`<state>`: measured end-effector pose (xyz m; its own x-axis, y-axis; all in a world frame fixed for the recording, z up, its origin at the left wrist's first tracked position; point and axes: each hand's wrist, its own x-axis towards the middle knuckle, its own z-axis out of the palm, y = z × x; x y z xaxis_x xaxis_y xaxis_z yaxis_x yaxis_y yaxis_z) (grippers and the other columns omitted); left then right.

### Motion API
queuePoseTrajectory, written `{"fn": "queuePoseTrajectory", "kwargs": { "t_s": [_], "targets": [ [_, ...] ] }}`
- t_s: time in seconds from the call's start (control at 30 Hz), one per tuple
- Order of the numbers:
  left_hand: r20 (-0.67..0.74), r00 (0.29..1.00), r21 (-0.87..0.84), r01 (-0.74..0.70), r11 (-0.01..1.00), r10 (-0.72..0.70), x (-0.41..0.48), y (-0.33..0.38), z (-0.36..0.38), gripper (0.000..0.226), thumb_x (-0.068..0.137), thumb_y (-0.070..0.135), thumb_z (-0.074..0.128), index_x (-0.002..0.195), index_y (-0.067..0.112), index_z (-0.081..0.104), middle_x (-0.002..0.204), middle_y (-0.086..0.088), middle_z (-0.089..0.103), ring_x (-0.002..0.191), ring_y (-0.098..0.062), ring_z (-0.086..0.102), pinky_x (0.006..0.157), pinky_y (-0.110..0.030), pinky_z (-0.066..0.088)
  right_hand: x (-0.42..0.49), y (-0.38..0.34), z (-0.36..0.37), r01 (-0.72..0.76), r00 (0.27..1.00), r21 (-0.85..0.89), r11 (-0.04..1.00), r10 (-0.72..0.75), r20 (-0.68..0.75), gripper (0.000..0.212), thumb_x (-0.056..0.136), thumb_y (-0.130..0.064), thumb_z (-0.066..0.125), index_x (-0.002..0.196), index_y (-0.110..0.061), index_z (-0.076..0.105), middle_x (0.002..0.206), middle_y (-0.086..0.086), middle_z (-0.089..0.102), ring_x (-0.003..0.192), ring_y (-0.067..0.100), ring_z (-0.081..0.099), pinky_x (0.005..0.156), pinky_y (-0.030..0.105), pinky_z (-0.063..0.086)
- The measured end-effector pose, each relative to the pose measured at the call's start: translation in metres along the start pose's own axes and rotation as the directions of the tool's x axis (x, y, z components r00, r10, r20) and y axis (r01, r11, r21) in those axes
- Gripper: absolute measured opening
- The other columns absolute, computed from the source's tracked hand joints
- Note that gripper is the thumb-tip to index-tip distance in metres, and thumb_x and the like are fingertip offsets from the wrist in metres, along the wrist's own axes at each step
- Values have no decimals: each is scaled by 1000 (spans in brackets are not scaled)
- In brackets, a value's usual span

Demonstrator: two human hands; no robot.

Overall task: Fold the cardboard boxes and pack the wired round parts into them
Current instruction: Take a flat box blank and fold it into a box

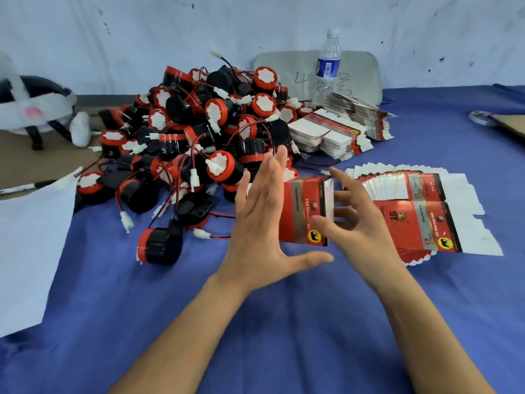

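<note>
A red printed cardboard box (301,206) is raised above the blue cloth between my two hands, partly opened into a sleeve. My left hand (264,220) lies flat against its left side, fingers straight and thumb spread. My right hand (352,220) grips the box's right side, its fingers curled into the open end and the thumb across the front. A big heap of red-and-black round parts (196,143) with red and black wires and white plugs fills the middle left. One round part (159,245) lies apart near my left hand.
Flat unfolded boxes are fanned out at the right (426,211), with more stacks behind (329,132). A water bottle (326,66) stands at the back by a grey pad. A white sheet (31,243) covers the left edge. A headset (37,106) sits far left.
</note>
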<state>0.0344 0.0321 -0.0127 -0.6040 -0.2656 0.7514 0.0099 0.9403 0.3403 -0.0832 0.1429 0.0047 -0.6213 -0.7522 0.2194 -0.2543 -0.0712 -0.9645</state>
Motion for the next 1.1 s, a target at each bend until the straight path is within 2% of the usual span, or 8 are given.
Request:
{"fn": "queuePoseTrajectory", "kwargs": {
  "t_s": [0.1, 0.2, 0.37, 0.57, 0.73, 0.83, 0.97, 1.1],
  "targets": [
    [-188, 964, -283, 130, 950, -188, -4, 12, 0, 94, 90, 64, 47, 154, 13, 1, 162, -3, 6, 150, -23, 5, 120, -42, 11, 1, 3, 1, -73, 994, 380, 922, 97, -43, 61, 74, -13, 67, 131, -25, 51, 108, 1, 63, 96, 16, 66, 86, 41, 56],
    [-190, 912, -589, 189, 786, -362, -7, 20, -9, 62, 93, 55, 49, 138, 14, 39, 141, -4, 46, 133, -22, 45, 108, -34, 37, -4, 6, 0, -159, 986, 701, 695, 139, 86, 47, 71, -7, 56, 118, -9, 51, 103, 12, 59, 90, 28, 58, 82, 38, 53],
    [13, 999, -120, -32, 992, 34, -10, 18, -35, 49, 94, 45, 53, 129, 12, 58, 130, 1, 55, 121, -13, 52, 101, -32, 44, -11, 15, -3, -325, 938, 805, 497, 66, 339, 43, 71, -9, 46, 106, -7, 69, 111, 17, 68, 111, 37, 62, 82, 47, 54],
    [29, 983, -53, -178, 983, 180, -13, 24, -56, 76, 89, 51, 57, 150, 41, 13, 154, 12, 22, 144, -11, 23, 112, -41, 30, -12, 23, 3, -276, 937, 670, 689, 39, 347, 63, 70, 3, 42, 132, 3, 45, 120, 21, 63, 109, 39, 63, 78, 43, 56],
    [161, 980, -19, -116, 993, 118, -20, 20, -75, 45, 91, 49, 56, 122, 18, 54, 123, 11, 56, 118, -6, 51, 101, -24, 41, -20, 27, 1, -60, 935, 366, 929, -76, 348, 54, 81, 11, 58, 125, -16, 43, 135, 3, 53, 111, 13, 62, 83, 31, 55],
    [465, 850, 186, -366, 912, 247, -19, 14, -83, 41, 88, 50, 59, 104, 15, 73, 104, 5, 71, 103, -16, 64, 98, -36, 46, -27, 30, 0, -32, 909, 203, 979, -56, 413, 55, 80, 7, 61, 121, -23, 41, 134, -12, 51, 101, 5, 62, 80, 30, 51],
    [852, 519, 270, -320, 908, -71, -2, 24, -84, 62, 86, 68, 36, 116, 21, 64, 113, 9, 63, 105, -17, 59, 86, -36, 51, -32, 34, 2, -61, 884, 82, 995, 16, 468, 55, 82, 16, 59, 117, -22, 40, 122, -8, 56, 89, 18, 58, 74, 37, 49],
    [933, 279, 331, -425, 843, -226, 21, 28, -78, 66, 83, 76, 33, 111, 22, 59, 103, 6, 60, 88, -20, 59, 71, -36, 50, -29, 33, 0, -113, 883, 17, 993, 92, 461, 58, 82, 23, 54, 118, -21, 40, 110, 4, 63, 84, 9, 61, 71, 27, 50]
  ]
}}
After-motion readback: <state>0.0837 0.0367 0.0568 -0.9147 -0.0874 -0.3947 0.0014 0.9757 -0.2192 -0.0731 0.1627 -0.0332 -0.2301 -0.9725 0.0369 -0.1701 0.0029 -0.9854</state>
